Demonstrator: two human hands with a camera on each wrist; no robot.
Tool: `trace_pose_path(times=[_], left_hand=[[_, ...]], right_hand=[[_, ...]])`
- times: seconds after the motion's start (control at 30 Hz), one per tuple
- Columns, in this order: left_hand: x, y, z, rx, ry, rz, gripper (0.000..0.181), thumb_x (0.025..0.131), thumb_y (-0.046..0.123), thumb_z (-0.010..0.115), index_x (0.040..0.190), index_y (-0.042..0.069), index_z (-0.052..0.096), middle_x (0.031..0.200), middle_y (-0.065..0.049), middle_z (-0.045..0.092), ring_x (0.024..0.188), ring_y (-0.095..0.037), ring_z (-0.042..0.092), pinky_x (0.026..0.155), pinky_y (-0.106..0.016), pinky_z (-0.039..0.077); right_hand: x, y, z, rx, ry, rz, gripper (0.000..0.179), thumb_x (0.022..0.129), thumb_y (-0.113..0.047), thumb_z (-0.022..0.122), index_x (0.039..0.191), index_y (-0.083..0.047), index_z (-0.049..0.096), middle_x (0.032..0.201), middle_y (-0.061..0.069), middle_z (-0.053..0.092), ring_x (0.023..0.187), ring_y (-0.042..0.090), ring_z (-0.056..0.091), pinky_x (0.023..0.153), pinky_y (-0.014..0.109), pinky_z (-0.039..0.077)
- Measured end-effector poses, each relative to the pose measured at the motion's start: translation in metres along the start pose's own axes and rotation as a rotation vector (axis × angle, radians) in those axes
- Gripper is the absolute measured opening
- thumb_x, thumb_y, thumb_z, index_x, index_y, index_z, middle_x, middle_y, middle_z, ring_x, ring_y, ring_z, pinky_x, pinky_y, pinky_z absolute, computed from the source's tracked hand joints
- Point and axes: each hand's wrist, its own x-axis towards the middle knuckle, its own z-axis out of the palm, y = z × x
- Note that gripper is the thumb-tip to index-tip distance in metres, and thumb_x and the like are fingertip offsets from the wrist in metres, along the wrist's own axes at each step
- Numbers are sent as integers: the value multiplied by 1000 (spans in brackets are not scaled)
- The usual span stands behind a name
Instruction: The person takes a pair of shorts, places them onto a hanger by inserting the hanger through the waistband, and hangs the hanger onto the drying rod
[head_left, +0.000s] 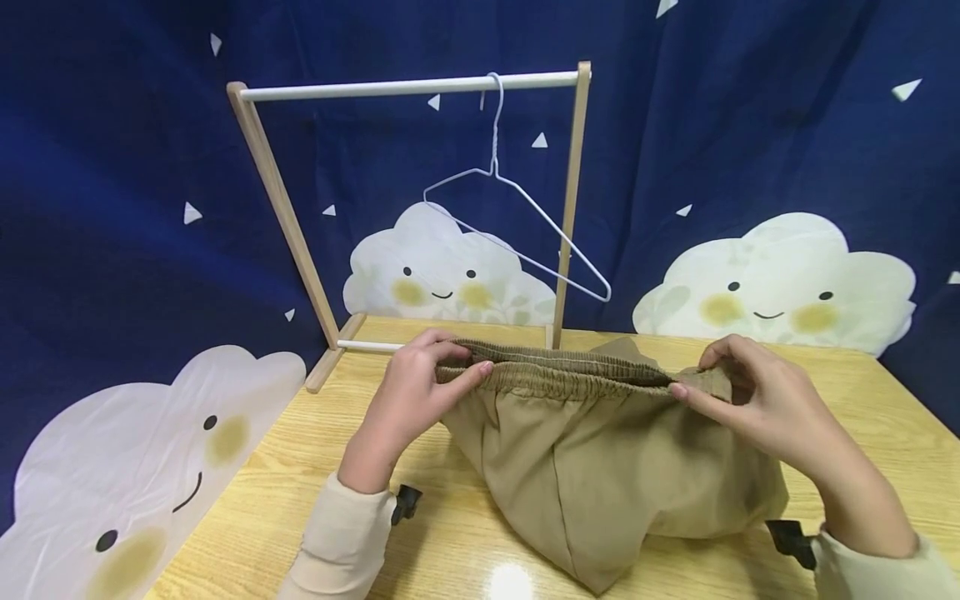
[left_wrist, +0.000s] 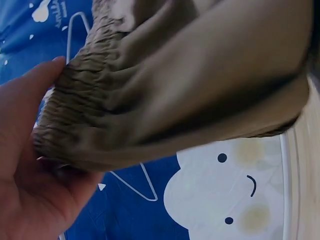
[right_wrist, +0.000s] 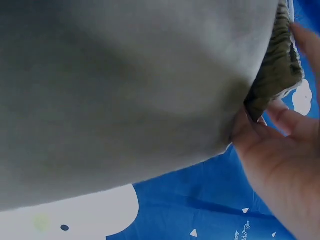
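left hand — fingers pinch gathered waistband of brown garment | right hand — fingers pinch opposite end; garment hangs below | white hanger on rack, beyond fingers

Garment over the table, between left hand and right hand; behind these, a rack, hanger on its bar; backdrop rearmost.
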Motion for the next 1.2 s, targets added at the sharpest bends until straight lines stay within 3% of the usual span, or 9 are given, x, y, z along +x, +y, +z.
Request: trace_pose_path(times=[0.17,0.37,0.53,0.63,0.7,0.83,0.97,1.1,1.2], left_hand=[[1,-2,1,34,91,71,25,89,29,81,90,4,78,96,-3,71,90,-19,69,81,-34,56],[0,-6,-2,-4,94,144,18,89,23,81,84,7,76,92,-1,70,87,-17,67,80,-33,56],[-1,-10,-7,-124,-21,288,17,82,18,86,85,10,71,90,2,67,83,-11,63,75,-27,54],[-1,-12,-9,-175,-114,363,23,78,14,89,85,10,66,88,3,64,78,-9,58,69,-24,51],[-1,-12,-9,-176,-140,376,25,79,13,88,84,10,64,85,3,63,75,-7,54,66,-23,48],[1,-12,-9,-114,-106,323,24,83,16,86,85,11,62,79,4,60,65,-6,44,59,-24,43],[2,-17,-9,-44,-63,219,27,84,17,85,93,10,60,76,2,59,61,-10,39,57,-27,41],[2,-20,-6,56,-112,91,38,85,20,84,109,10,57,89,-2,67,73,-15,60,66,-34,51],[0,-19,-2,131,-160,50,44,85,25,85,116,11,57,105,-4,70,94,-21,68,79,-39,55]], right_hand=[[2,3,1,-14,4,-59,33,79,-18,88,103,-13,66,90,0,62,72,4,49,63,16,38],[3,5,0,-42,54,-92,4,95,-9,69,97,-11,72,97,3,66,85,-6,49,72,19,41],[4,5,-1,-94,124,-72,22,103,-10,57,81,-10,62,76,1,55,73,0,43,65,25,34],[4,4,-4,-52,147,2,32,107,-16,51,74,-14,49,63,-3,39,61,6,36,57,25,27],[3,3,-7,-5,138,43,32,108,-19,48,76,-14,47,61,-3,34,59,8,35,55,26,26],[0,3,-11,60,21,51,8,103,-20,59,100,-13,56,80,2,55,73,4,46,63,22,33],[-3,4,-11,62,-122,-57,46,85,-12,83,121,-16,55,99,1,66,86,0,55,70,18,38],[-1,6,-5,30,-88,-262,47,74,5,85,110,-18,65,92,-11,62,78,0,51,67,17,39],[2,2,-1,1,-22,-359,42,71,11,81,101,-16,69,93,-8,63,81,1,45,69,19,37]])
